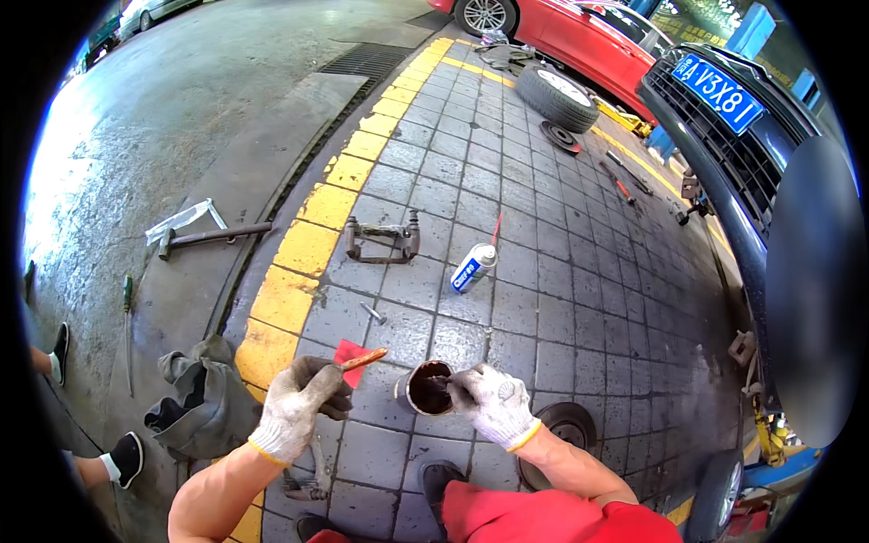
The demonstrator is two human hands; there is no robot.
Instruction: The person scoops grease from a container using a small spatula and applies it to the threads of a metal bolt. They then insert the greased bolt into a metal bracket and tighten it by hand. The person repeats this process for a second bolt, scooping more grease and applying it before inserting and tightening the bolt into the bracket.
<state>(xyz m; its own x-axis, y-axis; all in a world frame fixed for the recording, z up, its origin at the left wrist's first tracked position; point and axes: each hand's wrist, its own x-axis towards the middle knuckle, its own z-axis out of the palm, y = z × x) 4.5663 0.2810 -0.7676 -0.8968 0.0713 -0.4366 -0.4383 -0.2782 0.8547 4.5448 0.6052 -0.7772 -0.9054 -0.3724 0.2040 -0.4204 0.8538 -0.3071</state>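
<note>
From where I stand, the person's gloved left hand (303,394), low and left of the frame's centre, has its thumb and fingers closed on a slim orange-brown rod (365,359), which points up and to the right over a red square piece (358,376). In the lower middle is an open can (404,393), its mouth dark brown inside, and the gloved right hand (493,398) has its fingertips at that mouth; I can't tell whether they grip anything, as the dark inside hides them. Just above lies a small bolt (373,313) on the grey tiles (534,312). Nearer the centre a blue-and-white spray can (474,270) has a thin red straw, and to its left sits a metal bracket (384,242). A dark disc (572,423) lies partly behind the right forearm. Over at the left of the frame I see a hammer (213,238), with a crumpled grey cloth (213,412) lower down. A loose wheel (554,101) lies toward the upper right, near a red car (579,45).
</note>
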